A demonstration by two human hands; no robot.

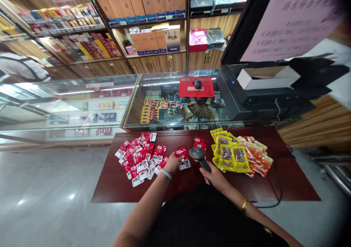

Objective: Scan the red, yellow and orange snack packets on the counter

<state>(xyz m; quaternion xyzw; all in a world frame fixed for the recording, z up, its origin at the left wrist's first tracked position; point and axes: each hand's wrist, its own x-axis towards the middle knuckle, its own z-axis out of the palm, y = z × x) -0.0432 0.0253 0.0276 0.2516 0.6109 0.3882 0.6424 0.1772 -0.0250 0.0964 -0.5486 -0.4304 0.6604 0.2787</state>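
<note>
In the head view, my right hand (pixel 215 175) is wrapped round the handle of a dark barcode scanner (pixel 196 153), its head tilted toward the left. My left hand (pixel 172 163) pinches the left edge of a small red-and-white snack packet (pixel 184 163) low over the brown table. Left of that hand lies a loose pile of similar red-and-white packets (pixel 138 160). A few more red packets (pixel 199 143) sit just behind the scanner. Yellow snack packets (pixel 227 155) overlap in a heap right of my right hand, with orange packets (pixel 259 157) beside them.
The brown table (pixel 290 181) adjoins a glass display counter (pixel 170 124). On the glass rest a red mat (pixel 182 89) and a computer mouse (pixel 197 83). A monitor (pixel 236 38) stands at right. A black cable (pixel 280 188) loops over the table's right side. A person (pixel 24 66) is at far left.
</note>
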